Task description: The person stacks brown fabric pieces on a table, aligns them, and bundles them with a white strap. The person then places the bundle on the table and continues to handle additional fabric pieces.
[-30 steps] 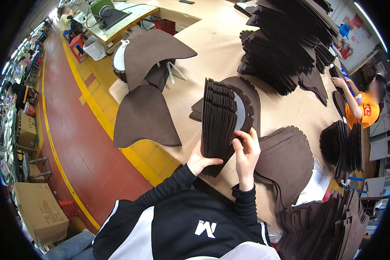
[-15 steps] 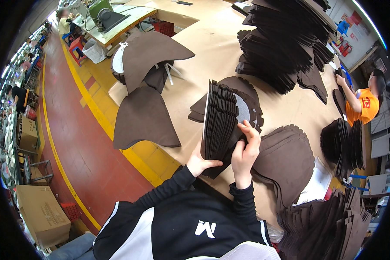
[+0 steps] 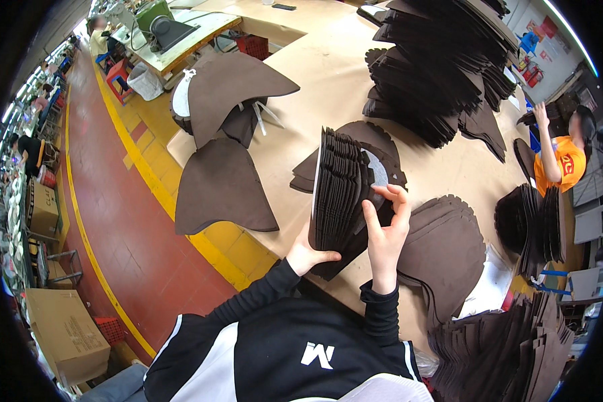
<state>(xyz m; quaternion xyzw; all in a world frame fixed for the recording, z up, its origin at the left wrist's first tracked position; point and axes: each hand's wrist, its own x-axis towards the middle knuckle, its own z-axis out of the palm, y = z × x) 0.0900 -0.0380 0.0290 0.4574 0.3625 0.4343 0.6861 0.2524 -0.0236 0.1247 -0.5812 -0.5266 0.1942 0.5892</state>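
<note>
I hold a thick bundle of dark brown curved cut pieces (image 3: 338, 191) upright on edge above the tan table (image 3: 315, 74). My left hand (image 3: 309, 254) supports the bundle from below at its near corner. My right hand (image 3: 385, 228) presses against the bundle's right face, fingers spread over the top piece, which shows a grey lining. More brown pieces (image 3: 442, 248) lie flat on the table just right of my right hand, and a few lie under the bundle.
A large fanned pile of brown pieces (image 3: 442, 74) fills the far table. Big brown panels (image 3: 224, 181) hang over the table's left edge above a red and yellow floor. A person in an orange shirt (image 3: 559, 161) works at right. Stacks (image 3: 509, 348) sit at lower right. Cardboard boxes (image 3: 63, 331) stand lower left.
My right hand has shifted slightly up and across the bundle's right face, its fingers moving over the top piece. The bundle stays upright in about the same place.
</note>
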